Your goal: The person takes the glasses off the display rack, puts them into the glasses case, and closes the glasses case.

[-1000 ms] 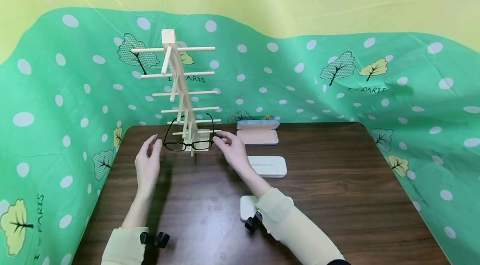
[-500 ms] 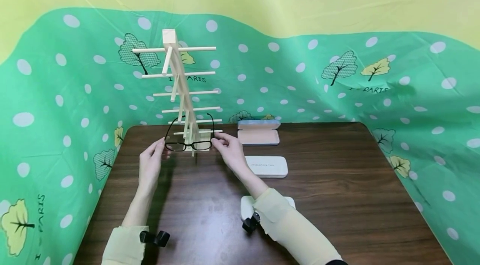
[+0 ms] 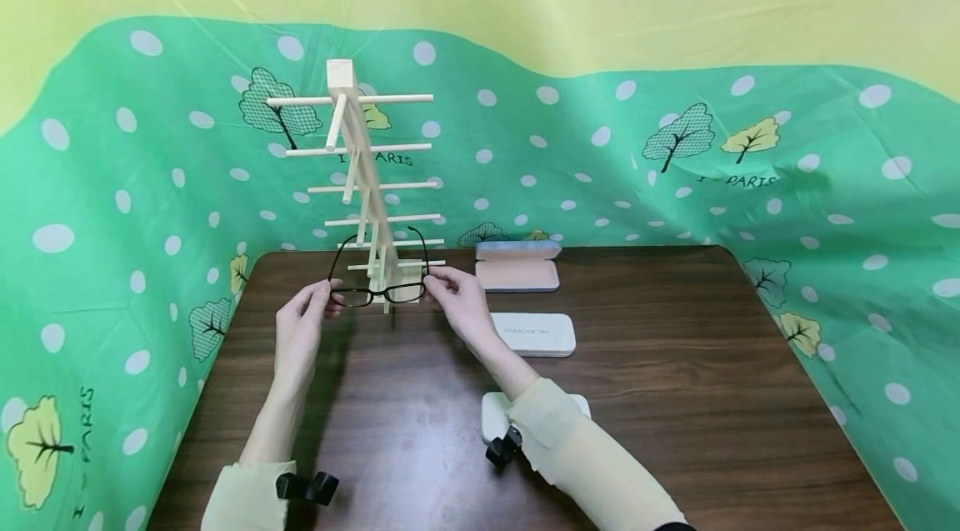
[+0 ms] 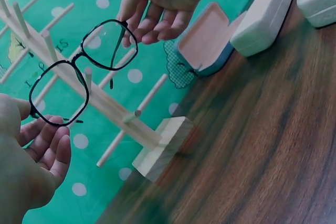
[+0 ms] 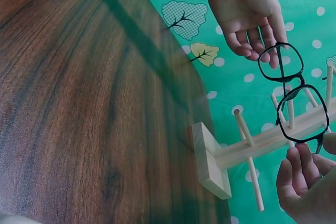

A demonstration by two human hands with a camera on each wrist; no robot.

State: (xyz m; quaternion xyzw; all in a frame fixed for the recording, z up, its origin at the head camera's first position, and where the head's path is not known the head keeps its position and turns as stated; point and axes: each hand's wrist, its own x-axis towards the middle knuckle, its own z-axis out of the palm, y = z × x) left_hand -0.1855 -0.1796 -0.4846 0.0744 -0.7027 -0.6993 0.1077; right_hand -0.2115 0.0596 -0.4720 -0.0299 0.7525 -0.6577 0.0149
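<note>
Both hands hold a pair of black-framed glasses (image 3: 378, 294) in front of a pale wooden display stand (image 3: 358, 156) with rows of pegs. My left hand (image 3: 300, 335) pinches the frame's left corner between thumb and fingers. At the opposite corner, the thumb and fingers of my right hand (image 3: 465, 306) grip the frame near the hinge. The temples are unfolded and point back toward the stand, one on each side of its post. In the left wrist view, the clear lenses (image 4: 59, 93) overlap the post and pegs.
An open glasses case (image 3: 517, 274) with a pink lining lies at the table's back edge, right of the stand. In front of it is a closed white case (image 3: 534, 334). Another white case (image 3: 493, 416) is partly covered by the right sleeve. Patterned green cloth (image 3: 570, 156) hangs behind.
My left hand, apart from the glasses one second ago, has moved in to the right and taken hold of their left corner. The right hand keeps its grip; the glasses barely shift.
</note>
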